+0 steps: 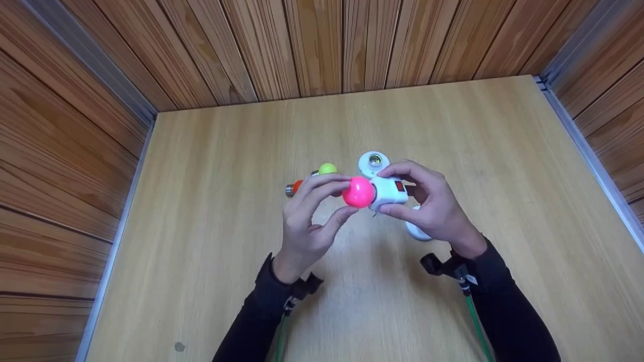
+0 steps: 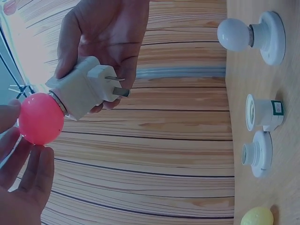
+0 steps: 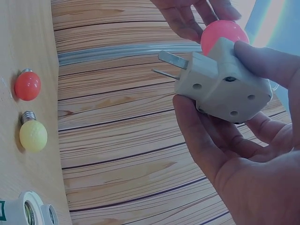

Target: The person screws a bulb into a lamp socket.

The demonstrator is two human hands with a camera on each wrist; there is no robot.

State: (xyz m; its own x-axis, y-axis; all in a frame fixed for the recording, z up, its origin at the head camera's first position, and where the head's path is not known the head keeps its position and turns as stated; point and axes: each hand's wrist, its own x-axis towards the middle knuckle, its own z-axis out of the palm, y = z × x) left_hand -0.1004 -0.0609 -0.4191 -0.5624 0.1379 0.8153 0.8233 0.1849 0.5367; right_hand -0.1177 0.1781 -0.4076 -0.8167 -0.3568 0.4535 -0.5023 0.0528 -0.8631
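Note:
Above the table, my left hand point(image 1: 307, 229) holds a round pink light bulb point(image 1: 358, 192) between its fingertips and thumb. My right hand point(image 1: 436, 203) grips a white plug-in lamp socket point(image 1: 390, 191) with a red switch, thumb on one side and fingers on the other. The bulb's metal base sits at the socket's mouth, mostly hidden there. Two flat plug prongs point(image 2: 121, 91) stick out of the socket body in the left wrist view.
A yellow bulb point(image 1: 328, 168) and an orange-red bulb point(image 3: 28, 86) lie left of the hands. White round lamp holders point(image 1: 374, 162) stand behind, among them a socket with a green label point(image 2: 265, 114). A white bulb point(image 2: 233, 34) sits in one base. Wood-panel walls point(image 1: 312, 45) border the table.

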